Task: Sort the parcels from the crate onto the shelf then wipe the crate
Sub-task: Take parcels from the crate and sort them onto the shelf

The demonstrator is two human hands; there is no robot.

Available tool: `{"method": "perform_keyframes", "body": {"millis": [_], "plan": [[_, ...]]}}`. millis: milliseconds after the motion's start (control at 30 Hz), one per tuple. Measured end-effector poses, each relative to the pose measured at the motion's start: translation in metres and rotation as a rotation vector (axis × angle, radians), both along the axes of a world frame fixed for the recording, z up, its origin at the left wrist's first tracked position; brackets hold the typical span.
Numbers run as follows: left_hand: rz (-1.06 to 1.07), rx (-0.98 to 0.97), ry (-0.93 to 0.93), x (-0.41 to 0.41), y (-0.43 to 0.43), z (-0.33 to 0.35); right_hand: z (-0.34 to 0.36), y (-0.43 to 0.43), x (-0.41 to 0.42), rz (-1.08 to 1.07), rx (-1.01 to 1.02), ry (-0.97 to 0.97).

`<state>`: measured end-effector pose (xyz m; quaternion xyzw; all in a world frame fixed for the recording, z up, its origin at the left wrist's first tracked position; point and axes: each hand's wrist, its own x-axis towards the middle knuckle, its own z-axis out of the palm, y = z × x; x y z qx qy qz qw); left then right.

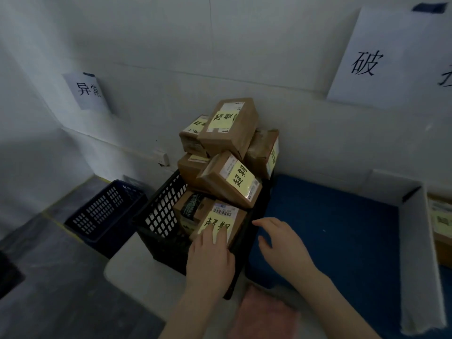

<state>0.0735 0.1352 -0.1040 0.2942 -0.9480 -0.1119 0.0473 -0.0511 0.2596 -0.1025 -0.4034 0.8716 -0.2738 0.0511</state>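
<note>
A black slatted crate [159,216] stands on a white surface, heaped with several brown cardboard parcels that carry yellow handwritten notes. The nearest parcel [234,220] lies at the crate's front right corner. My left hand [210,260] rests on its yellow note with the fingers spread flat. Just right of the crate's rim hovers my right hand [283,245], fingers apart and holding nothing. Another parcel [230,179] lies tilted in the middle of the heap, and the top parcel [230,126] leans against the wall. A pink cloth [264,314] lies below my hands.
A blue-lined shelf compartment [330,223] opens to the right of the crate, bounded by a white divider [420,253]. Beyond the divider lies another labelled parcel [440,221]. A dark blue basket [105,211] stands on the floor at left. Paper signs hang on the wall.
</note>
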Motion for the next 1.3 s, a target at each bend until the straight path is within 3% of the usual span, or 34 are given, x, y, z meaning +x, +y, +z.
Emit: {"method": "perform_keyframes", "body": {"millis": [233,500,900,1300], "plan": [[-0.123,-0.011,0.107,-0.066,-0.026,0.005,0.012,-0.040,-0.050,-0.005,-0.081,0.014],[0.029,-0.049,0.184,-0.118,-0.033,-0.010,-0.005,-0.099,-0.128,0.070,-0.122,-0.055],[0.019,0.030,0.347,-0.122,-0.037,-0.039,-0.015,-0.108,-0.135,0.161,-0.348,-0.353],[0.080,0.109,0.615,-0.103,-0.022,-0.046,0.014,-0.095,-0.101,0.265,-0.348,-0.167]]}}
